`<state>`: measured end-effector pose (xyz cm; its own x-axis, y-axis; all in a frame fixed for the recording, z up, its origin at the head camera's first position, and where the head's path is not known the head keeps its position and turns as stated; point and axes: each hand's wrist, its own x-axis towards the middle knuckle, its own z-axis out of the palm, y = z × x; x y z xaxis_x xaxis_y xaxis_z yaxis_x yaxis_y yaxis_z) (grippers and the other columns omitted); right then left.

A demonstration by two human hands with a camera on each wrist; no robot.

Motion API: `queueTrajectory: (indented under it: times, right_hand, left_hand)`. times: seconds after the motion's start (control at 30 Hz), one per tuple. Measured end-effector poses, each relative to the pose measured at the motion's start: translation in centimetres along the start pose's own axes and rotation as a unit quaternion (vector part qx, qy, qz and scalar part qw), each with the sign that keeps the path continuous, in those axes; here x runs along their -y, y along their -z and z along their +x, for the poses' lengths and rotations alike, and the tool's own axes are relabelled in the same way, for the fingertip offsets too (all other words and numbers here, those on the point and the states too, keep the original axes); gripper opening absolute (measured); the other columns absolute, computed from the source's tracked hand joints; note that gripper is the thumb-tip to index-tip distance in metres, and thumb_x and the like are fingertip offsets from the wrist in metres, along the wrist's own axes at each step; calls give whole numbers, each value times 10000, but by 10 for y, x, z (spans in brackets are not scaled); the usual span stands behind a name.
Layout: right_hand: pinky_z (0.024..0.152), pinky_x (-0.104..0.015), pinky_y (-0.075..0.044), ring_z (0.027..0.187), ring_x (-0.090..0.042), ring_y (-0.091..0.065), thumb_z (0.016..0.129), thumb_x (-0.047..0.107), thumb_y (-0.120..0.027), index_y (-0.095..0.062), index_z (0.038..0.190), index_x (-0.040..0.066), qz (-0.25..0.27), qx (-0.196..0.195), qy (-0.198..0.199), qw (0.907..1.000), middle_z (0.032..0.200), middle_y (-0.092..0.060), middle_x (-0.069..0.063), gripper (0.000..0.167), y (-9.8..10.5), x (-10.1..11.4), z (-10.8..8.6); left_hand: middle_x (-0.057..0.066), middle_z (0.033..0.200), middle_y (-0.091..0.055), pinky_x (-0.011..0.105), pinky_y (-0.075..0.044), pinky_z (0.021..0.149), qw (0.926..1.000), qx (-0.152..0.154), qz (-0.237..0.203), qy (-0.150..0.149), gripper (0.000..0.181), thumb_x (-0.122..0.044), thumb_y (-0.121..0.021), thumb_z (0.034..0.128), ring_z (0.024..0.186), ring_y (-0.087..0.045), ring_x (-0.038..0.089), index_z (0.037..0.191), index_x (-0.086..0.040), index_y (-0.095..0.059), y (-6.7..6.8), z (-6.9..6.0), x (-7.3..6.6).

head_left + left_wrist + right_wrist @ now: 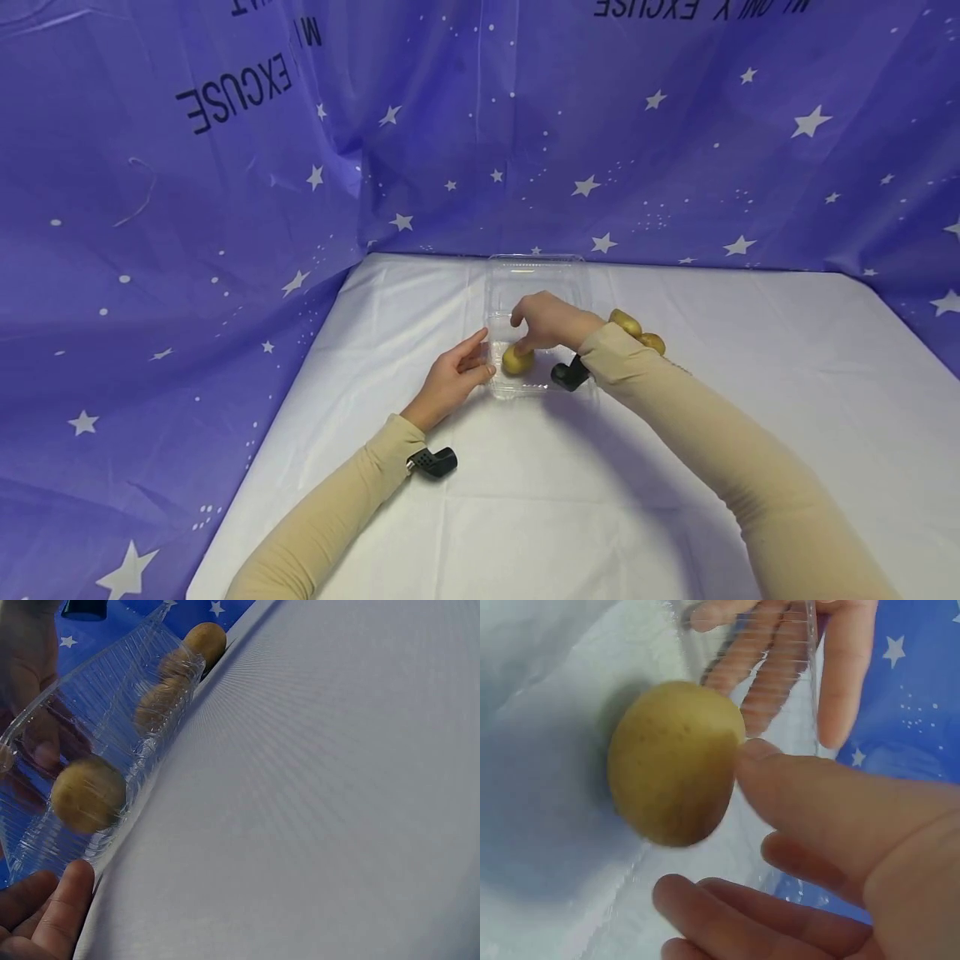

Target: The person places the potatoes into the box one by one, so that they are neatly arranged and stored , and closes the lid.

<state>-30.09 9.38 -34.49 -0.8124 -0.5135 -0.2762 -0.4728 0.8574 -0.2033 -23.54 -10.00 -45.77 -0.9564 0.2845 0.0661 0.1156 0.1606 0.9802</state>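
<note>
A yellow potato lies in the near left part of a clear plastic clamshell container, whose lid stands open toward the back. My right hand is over the container. In the right wrist view its thumb touches the potato, while the other fingers are spread away from it. My left hand is at the container's left side, thumb and fingers apart, steadying the wall. Through the clear wall, the left wrist view shows the potato near the left fingertips.
More potatoes lie on the white tablecloth just right of the container, partly behind the right wrist. A blue star-printed curtain hangs behind and to the left of the table. Each wrist carries a black camera.
</note>
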Motion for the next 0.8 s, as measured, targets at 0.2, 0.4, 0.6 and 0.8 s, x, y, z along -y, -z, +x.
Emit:
queueTrajectory:
  times: [0.2,0.4,0.6,0.8]
  right_hand:
    - [927,-432,-598,972,-286,-739,893,259,-762,-686,1263,-21,503,-580,211,9968,1085,-770,-183,470,11,-18,-22]
    - [919,-469,-603,982,-310,-749,908,245,-731,-680,1266,-19,871,-1162,210,9892,1036,-781,-190,448,19,-45,-44]
    - [864,-475,-597,953,-318,-747,919,207,-711,-669,1272,-15,1299,-1813,20,9748,1007,-784,-188,419,14,-77,-66]
    - [877,-493,-593,937,-316,-766,932,193,-687,-671,1276,-2,1415,-2266,-170,9635,977,-795,-161,396,2,-103,-89]
  left_hand:
    - [235,1549,-472,399,-561,1058,10000,15,32,-18,701,-114,-664,940,1344,-559,403,1582,-107,-380,0,1,1]
    - [227,1558,-467,365,-566,1050,9999,-19,82,-84,704,-97,-653,930,1341,-564,396,1578,-80,-378,1,1,2]
    - [215,1559,-469,386,-552,1071,10000,-6,22,-57,690,-105,-650,941,1363,-546,391,1577,-86,-382,1,1,2]
    - [228,1568,-452,406,-543,1084,10000,18,16,-36,697,-101,-652,941,1372,-535,408,1580,-83,-375,1,0,0]
